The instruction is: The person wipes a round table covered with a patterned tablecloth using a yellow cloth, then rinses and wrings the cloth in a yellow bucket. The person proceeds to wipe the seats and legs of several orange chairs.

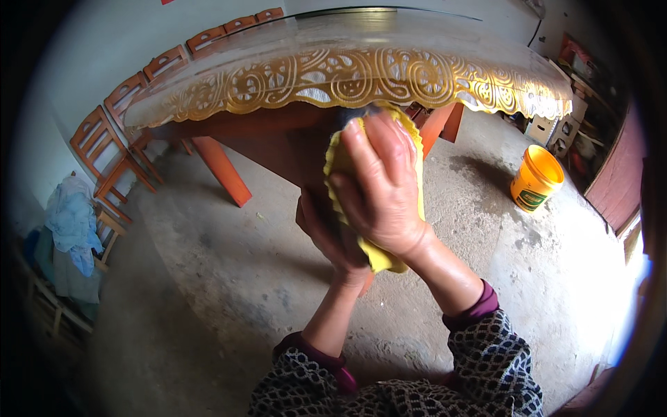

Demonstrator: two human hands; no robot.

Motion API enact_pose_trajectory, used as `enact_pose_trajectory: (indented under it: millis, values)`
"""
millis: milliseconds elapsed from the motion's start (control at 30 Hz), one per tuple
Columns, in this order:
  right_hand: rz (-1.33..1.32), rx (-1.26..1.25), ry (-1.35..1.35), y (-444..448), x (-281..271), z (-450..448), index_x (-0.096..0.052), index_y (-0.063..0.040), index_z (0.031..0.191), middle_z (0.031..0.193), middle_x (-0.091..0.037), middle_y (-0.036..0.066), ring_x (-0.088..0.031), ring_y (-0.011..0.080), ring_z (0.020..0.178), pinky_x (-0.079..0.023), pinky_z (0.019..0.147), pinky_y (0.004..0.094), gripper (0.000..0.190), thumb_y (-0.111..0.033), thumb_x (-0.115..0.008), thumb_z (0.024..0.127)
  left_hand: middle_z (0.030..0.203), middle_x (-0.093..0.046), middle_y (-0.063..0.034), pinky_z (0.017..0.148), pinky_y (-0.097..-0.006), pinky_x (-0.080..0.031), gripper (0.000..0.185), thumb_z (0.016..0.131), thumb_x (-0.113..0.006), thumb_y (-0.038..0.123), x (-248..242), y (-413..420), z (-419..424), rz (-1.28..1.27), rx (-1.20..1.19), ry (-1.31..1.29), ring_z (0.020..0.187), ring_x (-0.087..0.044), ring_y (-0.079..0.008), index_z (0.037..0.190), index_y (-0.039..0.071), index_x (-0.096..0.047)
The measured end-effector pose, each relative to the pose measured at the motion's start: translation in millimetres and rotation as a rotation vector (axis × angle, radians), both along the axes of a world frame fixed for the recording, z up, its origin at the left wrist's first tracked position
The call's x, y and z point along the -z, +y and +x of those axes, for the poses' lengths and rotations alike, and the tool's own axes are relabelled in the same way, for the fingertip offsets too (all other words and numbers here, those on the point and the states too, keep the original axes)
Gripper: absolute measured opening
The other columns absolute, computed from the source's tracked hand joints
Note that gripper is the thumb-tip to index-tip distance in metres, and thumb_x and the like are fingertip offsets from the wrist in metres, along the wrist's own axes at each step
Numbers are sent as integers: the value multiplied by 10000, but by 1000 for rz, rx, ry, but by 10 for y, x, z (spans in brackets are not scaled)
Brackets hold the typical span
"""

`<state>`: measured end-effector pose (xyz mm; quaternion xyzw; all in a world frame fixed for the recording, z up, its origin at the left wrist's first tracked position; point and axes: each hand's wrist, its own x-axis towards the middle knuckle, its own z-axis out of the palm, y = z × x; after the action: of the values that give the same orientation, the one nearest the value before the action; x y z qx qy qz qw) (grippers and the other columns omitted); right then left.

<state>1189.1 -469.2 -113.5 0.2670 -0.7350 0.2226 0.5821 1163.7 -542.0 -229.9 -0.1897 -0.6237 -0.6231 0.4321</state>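
A yellow cloth (383, 255) with a scalloped edge lies under my right hand (383, 182), whose fingers press it against a wooden table leg (366, 285). My left hand (336, 240) is around the left side of that leg, just below the cloth; its fingers are dark and partly hidden. Above both hands hangs a clear table cover with a gold patterned border (333, 78). Beneath it the brown wooden table apron (271, 135) shows. Most of the near leg is hidden behind the cloth and my hands.
Another table leg (224, 172) stands to the left. Wooden chairs (104, 151) line the wall. At right, a yellow bucket (536, 177) stands on the concrete floor (208, 260), near boxes (563, 125). Light blue fabric or plastic (75, 224) hangs at far left.
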Motion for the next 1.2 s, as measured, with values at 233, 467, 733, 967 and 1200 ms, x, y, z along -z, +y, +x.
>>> enact_pose_trajectory:
  millis: [233,467,733,967,1200]
  values:
    - [-27,256,80,-144,311,-132,-507,-120,1324,1344,-401,230,-410,428,1291,-324,1058,515,620,-259,-688,748,1366,-408,-200,1048,-435,-339,655,995,-286,471,-58,-68,64,184,103,-29,1249,-425,-322,1408,-33,-355]
    - [-32,330,-113,-143,726,206,-611,-121,1211,1265,-484,209,-518,358,1162,-385,997,459,476,-277,-651,763,1395,-381,-201,1080,-442,-297,590,998,-326,382,-120,-160,129,127,177,-7,1287,-391,-321,1420,-31,-342]
    - [-190,-111,-80,266,789,386,-666,-77,1064,998,-590,135,-602,286,913,-473,734,366,444,-47,-748,629,1378,-368,-243,1048,-453,-346,510,916,-524,199,138,-387,845,-238,174,-114,1261,-427,-362,1359,-27,-414]
    - [-624,-434,-245,196,791,620,-608,2,1138,1128,-582,181,-589,271,985,-471,865,336,350,26,-698,800,920,-643,-47,756,-258,-491,392,793,-729,26,191,-519,1172,-344,412,-486,806,-585,-119,1153,-46,-588]
    - [-259,44,-218,246,33,114,-247,84,1415,1373,-344,351,-362,483,1277,-330,1061,464,636,-217,-550,943,1024,-649,-72,828,-254,-486,257,877,-623,-8,-766,-929,621,-45,191,-207,912,-598,-117,1130,-48,-604]
